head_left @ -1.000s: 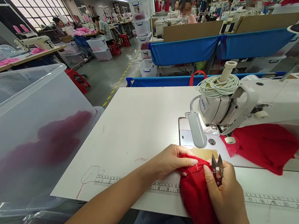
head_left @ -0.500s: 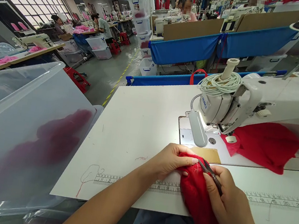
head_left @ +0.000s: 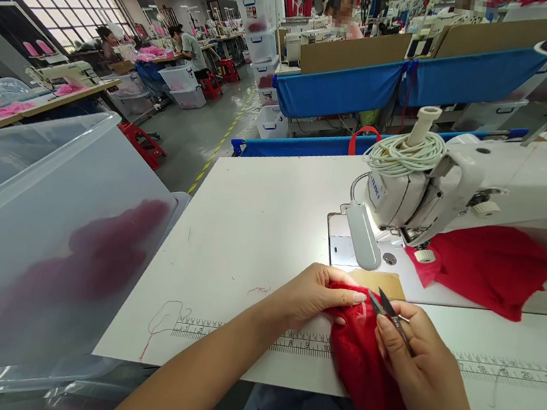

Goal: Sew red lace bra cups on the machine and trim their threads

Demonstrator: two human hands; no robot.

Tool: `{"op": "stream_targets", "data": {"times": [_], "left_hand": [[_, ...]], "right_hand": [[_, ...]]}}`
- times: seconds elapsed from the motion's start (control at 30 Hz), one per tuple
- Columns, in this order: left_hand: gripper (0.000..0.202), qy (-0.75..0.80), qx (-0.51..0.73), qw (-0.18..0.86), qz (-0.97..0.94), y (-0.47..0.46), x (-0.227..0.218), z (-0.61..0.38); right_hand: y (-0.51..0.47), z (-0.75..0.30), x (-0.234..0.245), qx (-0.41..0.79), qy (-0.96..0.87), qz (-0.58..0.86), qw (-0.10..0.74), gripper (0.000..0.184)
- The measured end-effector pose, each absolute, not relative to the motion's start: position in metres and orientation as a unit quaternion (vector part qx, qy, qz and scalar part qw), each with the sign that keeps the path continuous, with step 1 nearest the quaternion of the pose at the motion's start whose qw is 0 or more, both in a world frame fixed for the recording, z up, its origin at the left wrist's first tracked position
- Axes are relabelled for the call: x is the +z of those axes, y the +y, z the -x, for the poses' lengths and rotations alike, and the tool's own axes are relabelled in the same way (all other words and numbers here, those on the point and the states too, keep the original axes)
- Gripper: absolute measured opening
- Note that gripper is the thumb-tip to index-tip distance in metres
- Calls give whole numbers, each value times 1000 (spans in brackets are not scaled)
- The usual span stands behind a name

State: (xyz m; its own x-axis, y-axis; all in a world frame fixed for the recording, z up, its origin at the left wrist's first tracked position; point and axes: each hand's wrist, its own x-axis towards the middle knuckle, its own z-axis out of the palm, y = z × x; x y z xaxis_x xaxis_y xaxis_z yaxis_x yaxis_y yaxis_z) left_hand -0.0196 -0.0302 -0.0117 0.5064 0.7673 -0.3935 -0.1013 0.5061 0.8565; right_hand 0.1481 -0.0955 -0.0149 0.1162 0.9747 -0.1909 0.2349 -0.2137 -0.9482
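A red fabric piece (head_left: pixel 362 371) lies over the front edge of the white sewing table (head_left: pixel 261 223). My left hand (head_left: pixel 314 296) pinches its top edge, fingers closed on the cloth. My right hand (head_left: pixel 410 354) grips small thread snips (head_left: pixel 388 309), their open blades pointing left at the fabric's top edge, close to my left fingertips. A brown card (head_left: pixel 384 283) lies just behind the fabric.
A white sewing machine (head_left: pixel 458 182) stands at the right, with more red fabric (head_left: pixel 492 264) under its arm. A large clear plastic bin (head_left: pixel 42 235) holding reddish cloth sits at the left. A printed ruler (head_left: pixel 246 336) runs along the table's front. Other workers sit at distant tables.
The snips swung down from upright, blades now pointing left at the fabric's edge. My right hand shifted slightly with them; my left hand stayed put.
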Motion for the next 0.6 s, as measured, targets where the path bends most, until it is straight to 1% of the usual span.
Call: {"op": "stream_targets", "data": {"times": [0.1, 0.17, 0.3, 0.37, 0.4, 0.53, 0.57, 0.6], "left_hand": [[39, 397, 284, 772, -406, -30, -13, 21], [40, 397, 286, 771, -407, -30, -13, 21], [40, 404, 290, 764, -411, -30, -10, 21], [38, 399, 290, 764, -415, -30, -9, 22], [36, 396, 285, 765, -421, -31, -9, 21], [31, 405, 250, 755, -451, -32, -9, 20], [29, 408, 251, 750, -455, -32, -9, 19], [28, 410, 258, 746, -457, -32, -9, 19]], "right_hand": [[-95, -145, -10, 609, -358, 560, 433, 40], [-93, -145, -12, 647, -325, 527, 444, 41], [-91, -149, -22, 629, -350, 525, 454, 42], [-90, -150, -23, 620, -347, 528, 466, 39], [-89, -150, -22, 614, -332, 523, 488, 36], [-85, -152, -14, 560, -252, 480, 627, 28], [-85, -154, -13, 538, -253, 483, 643, 26], [-84, -156, -14, 515, -269, 501, 642, 25]]}}
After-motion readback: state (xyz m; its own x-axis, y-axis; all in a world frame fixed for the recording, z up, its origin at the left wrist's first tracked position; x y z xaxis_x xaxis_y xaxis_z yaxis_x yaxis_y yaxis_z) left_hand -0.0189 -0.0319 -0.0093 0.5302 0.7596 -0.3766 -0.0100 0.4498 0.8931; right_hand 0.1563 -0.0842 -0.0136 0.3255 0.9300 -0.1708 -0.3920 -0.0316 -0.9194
